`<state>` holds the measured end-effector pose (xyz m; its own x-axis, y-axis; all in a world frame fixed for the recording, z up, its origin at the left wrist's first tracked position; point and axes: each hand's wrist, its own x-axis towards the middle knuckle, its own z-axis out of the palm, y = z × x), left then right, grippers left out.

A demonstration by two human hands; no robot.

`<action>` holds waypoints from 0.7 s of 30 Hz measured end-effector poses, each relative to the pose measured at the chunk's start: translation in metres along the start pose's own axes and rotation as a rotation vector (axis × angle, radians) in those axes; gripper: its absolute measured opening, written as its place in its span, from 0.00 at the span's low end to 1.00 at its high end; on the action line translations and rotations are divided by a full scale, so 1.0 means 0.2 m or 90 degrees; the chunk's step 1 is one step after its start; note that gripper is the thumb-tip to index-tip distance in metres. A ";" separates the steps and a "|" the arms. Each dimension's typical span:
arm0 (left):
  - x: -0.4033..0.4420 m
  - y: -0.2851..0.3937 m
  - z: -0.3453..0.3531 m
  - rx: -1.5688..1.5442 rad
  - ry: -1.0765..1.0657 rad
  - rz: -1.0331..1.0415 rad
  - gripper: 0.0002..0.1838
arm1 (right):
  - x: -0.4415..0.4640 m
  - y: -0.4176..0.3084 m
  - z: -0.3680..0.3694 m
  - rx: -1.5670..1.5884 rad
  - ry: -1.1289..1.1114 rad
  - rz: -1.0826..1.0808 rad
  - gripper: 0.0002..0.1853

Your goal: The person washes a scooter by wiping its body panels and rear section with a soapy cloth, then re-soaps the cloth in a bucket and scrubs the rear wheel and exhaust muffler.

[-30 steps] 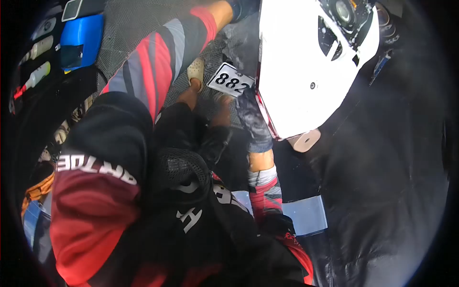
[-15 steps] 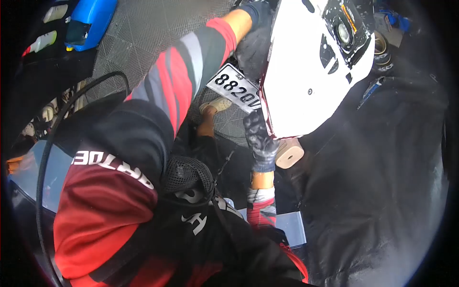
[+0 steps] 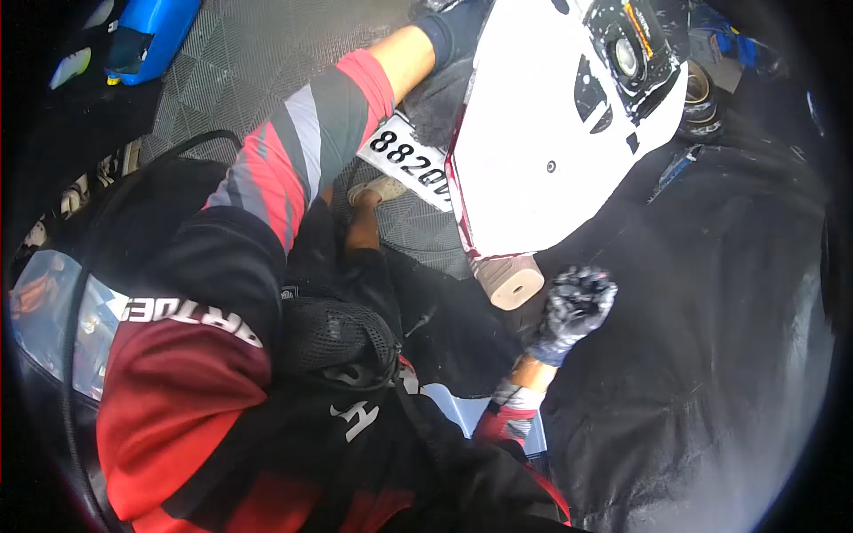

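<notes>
A white vehicle body panel [image 3: 551, 151], with a dark section and a round lens, is propped up in front of me. My left hand [image 3: 453, 34], in a dark glove, is at its upper left edge; its fingers are hidden. Below that hand a dark grey part [image 3: 440, 102] and a licence plate [image 3: 409, 160] show beside the panel. My right hand [image 3: 577, 306], gloved in black and grey, is apart from the panel at its lower right, fingers curled in. Whether it holds anything does not show. A beige block [image 3: 515, 284] sits under the panel's lower tip.
Tape rolls [image 3: 700, 96] and a blue cutter-like tool [image 3: 675, 171] lie on the black cover [image 3: 711, 311] at right. A black hose [image 3: 75, 302] runs down my left, past a clear plastic box [image 3: 62, 306]. A blue jug [image 3: 153, 40] stands upper left; a shoe [image 3: 384, 188] is below.
My right hand has let go of the panel's lower left edge and moved right, past the beige block. My left hand stays at the panel's upper edge. The whole view has shifted slightly.
</notes>
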<state>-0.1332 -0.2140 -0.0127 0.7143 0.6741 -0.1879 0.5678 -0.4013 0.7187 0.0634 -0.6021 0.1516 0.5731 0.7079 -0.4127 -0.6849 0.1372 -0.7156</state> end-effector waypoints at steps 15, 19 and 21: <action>-1.17 -0.08 -0.10 -0.854 0.039 -0.166 0.24 | 1.52 0.23 0.94 -1.210 -0.478 -0.666 0.25; -1.20 -0.26 -0.21 -0.545 0.131 0.218 0.21 | 1.48 0.25 1.01 -1.227 -0.512 -0.663 0.25; -1.06 -0.16 -0.21 -0.578 0.220 0.112 0.19 | 1.44 0.27 1.03 -1.215 -0.486 -0.736 0.23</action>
<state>-0.3203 -0.3191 0.0320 0.5175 0.8526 0.0731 -0.1676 0.0173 0.9857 0.0992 -0.2478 0.1105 -0.2418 0.9325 0.2682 0.9526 0.2808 -0.1172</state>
